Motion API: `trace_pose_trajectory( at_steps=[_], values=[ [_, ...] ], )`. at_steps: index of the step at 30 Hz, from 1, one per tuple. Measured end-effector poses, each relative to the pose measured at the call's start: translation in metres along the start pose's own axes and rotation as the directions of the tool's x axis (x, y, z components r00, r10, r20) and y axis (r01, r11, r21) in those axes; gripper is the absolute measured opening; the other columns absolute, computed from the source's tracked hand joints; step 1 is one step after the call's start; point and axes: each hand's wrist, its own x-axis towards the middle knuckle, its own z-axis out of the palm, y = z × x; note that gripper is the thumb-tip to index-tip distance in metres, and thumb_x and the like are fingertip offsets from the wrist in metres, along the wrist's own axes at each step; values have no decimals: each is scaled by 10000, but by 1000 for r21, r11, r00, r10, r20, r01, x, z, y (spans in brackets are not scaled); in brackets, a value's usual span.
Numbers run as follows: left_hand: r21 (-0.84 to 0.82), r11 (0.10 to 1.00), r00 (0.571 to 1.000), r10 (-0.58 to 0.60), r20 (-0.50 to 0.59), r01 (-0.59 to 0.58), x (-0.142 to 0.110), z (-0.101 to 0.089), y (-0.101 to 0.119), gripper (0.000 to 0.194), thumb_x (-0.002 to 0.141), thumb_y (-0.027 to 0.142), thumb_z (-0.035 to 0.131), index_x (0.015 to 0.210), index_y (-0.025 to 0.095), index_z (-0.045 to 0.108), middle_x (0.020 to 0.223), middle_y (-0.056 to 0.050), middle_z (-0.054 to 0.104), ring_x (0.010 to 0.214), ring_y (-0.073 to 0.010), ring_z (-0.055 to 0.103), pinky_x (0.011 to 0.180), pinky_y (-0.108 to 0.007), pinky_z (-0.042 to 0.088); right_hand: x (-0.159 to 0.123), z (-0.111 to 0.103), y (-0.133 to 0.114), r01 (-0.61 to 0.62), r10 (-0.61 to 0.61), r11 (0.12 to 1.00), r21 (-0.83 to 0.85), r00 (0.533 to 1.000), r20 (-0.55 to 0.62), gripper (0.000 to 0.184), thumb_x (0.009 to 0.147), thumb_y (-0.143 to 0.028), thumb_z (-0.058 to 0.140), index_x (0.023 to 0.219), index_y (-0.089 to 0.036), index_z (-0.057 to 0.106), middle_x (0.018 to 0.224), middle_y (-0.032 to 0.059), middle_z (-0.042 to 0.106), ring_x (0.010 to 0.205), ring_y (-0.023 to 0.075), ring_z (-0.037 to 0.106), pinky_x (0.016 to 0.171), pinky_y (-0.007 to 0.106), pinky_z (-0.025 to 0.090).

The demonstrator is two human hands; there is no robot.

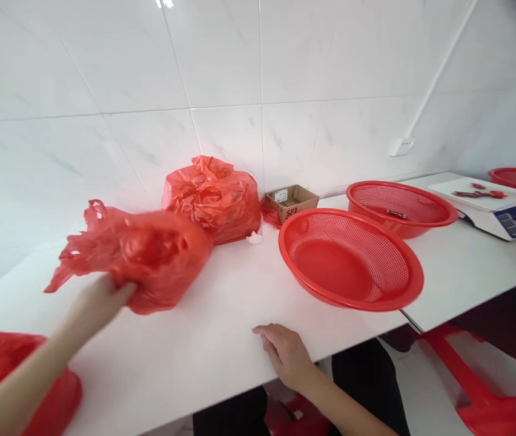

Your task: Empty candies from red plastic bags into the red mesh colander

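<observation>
My left hand (106,300) grips the near side of a full red plastic bag (171,260), its fingers partly hidden under the film. The bag leans to the right on the white table, its handles hanging loose at the left. At the table's front edge rests my right hand (287,354), empty, with fingers loosely bent and the thumb apart. Its nearest thing is a red perforated plastic basket (330,263), standing tilted beyond it with nothing visible inside. A second full red bag (221,200) sits against the wall, and another red bag (53,387) lies under my left forearm.
A small cardboard box (297,203) stands by the wall. Behind the near basket is another red basket (403,203) with a small object in it. A weighing scale (503,209) carries some small red and dark items. Below, a red stool (471,381) stands beside another person.
</observation>
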Motion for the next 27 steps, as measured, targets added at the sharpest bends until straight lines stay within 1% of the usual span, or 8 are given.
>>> trace_pose_trajectory(
  at_steps=[2,4,9,16,20,22,25,27],
  values=[
    [26,999,995,34,92,-37,-28,28,5,224,619,392,645,540,205,550,541,-53,617,534,-281,612,512,-368,460,-3,1,2,-9,9,1000,9,1000,0,335,964,-165,370,1188,-187,617,822,45,673,735,174,630,694,312,520],
    [27,997,992,70,107,-73,-49,38,4,240,690,424,615,749,193,639,845,-99,698,790,-313,679,673,-401,530,-6,2,5,-23,23,999,23,1000,2,322,976,-204,390,1214,-191,606,848,49,676,744,174,630,700,316,523],
    [55,992,993,107,53,-110,-108,21,-6,589,814,541,560,1322,257,468,1502,-133,351,1267,-310,520,888,-423,544,-10,5,12,-12,12,997,71,1000,12,272,983,-249,413,1160,-200,612,852,42,673,689,158,617,623,290,516],
    [1,997,989,70,127,-71,-183,30,-3,616,925,491,493,1480,391,243,1519,-102,301,1238,-275,555,929,-440,554,-8,1,11,34,-37,996,79,998,41,225,962,-223,440,1096,-220,621,867,34,678,715,168,638,632,290,516],
    [-31,988,988,147,-43,-149,-193,47,26,654,931,387,526,1504,366,211,1559,-132,235,1319,-309,481,953,-471,541,-6,1,10,-4,-1,989,148,999,37,214,955,-233,455,1127,-219,583,893,32,653,688,152,610,659,301,520],
    [111,932,914,361,-186,-346,-197,57,46,631,904,274,575,1467,348,301,1576,-134,216,1403,-364,364,1040,-568,445,-4,0,10,-92,99,969,229,995,-20,253,951,-274,480,1191,-207,521,945,50,636,665,144,593,611,290,524],
    [304,755,726,649,-227,-581,-196,71,75,496,849,141,617,1297,316,499,1550,-115,300,1452,-399,259,1125,-653,251,1,-9,2,-129,194,949,289,958,-211,434,931,-297,522,1331,-193,390,1131,122,590,831,181,624,633,308,553],
    [361,740,717,659,-226,-567,-185,79,89,399,843,156,632,1214,281,557,1535,-131,343,1458,-409,238,1134,-663,194,7,-20,-13,20,53,980,198,931,-360,505,912,-262,539,1381,-207,362,1290,162,503,1080,240,585,808,395,559]
  ],
)
